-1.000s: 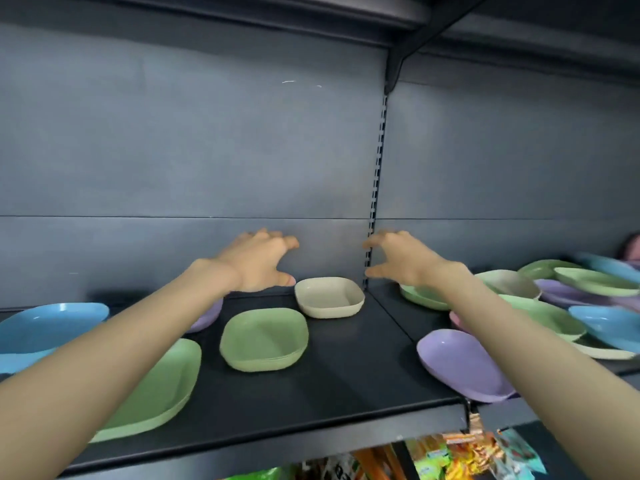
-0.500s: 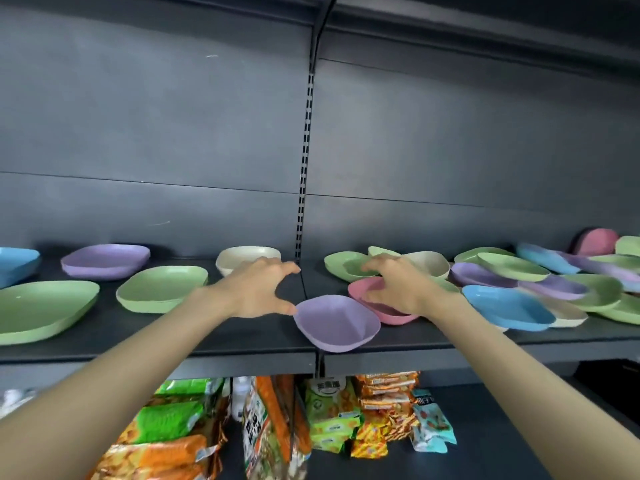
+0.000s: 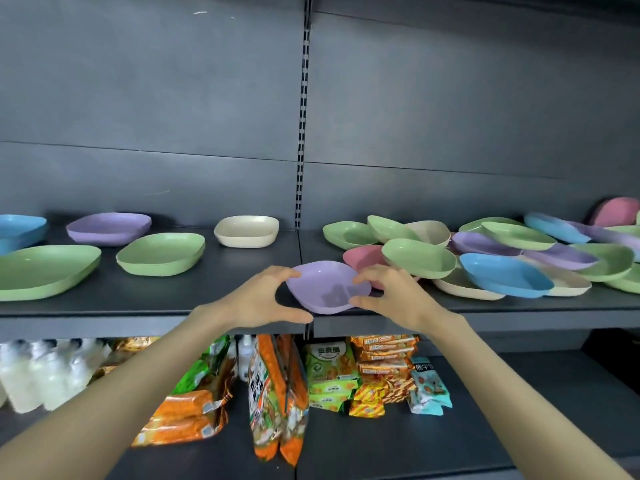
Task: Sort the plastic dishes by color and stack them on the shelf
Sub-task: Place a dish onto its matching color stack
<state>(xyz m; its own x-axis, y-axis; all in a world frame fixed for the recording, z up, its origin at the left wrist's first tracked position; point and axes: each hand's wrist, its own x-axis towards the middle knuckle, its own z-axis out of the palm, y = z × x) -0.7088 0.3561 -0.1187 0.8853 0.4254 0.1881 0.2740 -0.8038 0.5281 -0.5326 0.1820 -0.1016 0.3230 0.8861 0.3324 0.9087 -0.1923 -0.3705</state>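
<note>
Head view: left hand and right hand curl fingers and thumbs round opposite rims of the small purple dish at the shelf front edge beside the mixed pile, probably to carry it level to the purple stack back left.

Softly, evenly lit; dimmer toward top corners and lower right. Faint shadows beneath dishes. Bowed lines at edges; bottles blurred.
</note>
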